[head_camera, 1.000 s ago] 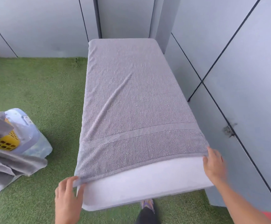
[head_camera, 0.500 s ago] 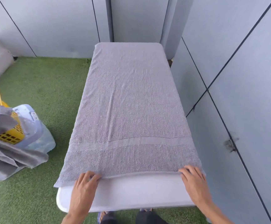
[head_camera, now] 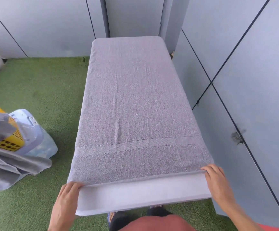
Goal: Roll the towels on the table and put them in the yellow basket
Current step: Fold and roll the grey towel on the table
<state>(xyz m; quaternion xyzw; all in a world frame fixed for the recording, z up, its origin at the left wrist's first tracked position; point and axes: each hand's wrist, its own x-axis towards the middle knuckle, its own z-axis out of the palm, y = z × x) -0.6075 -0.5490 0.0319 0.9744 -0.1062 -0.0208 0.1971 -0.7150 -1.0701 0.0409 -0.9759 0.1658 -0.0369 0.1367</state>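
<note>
A grey towel [head_camera: 132, 104] lies spread flat over nearly the whole white table [head_camera: 142, 195], with a woven band near its front end. My left hand [head_camera: 67, 195] holds the towel's near left corner at the table edge, fingers over the hem. My right hand [head_camera: 216, 182] holds the near right corner the same way. A bare strip of table shows between my hands. The yellow basket [head_camera: 8, 140] stands on the floor at the far left, partly hidden by grey towels draped over it.
Green artificial turf [head_camera: 48, 90] covers the floor. Grey panel walls [head_camera: 245, 80] run close along the table's right side and behind it. A pale blue plastic tub [head_camera: 33, 130] sits against the basket, with grey towels [head_camera: 10, 165] hanging over it.
My hands moved apart to the towel's two near corners and the front hem now lies straighter. The crease down the towel has flattened. The camera view shifted slightly.
</note>
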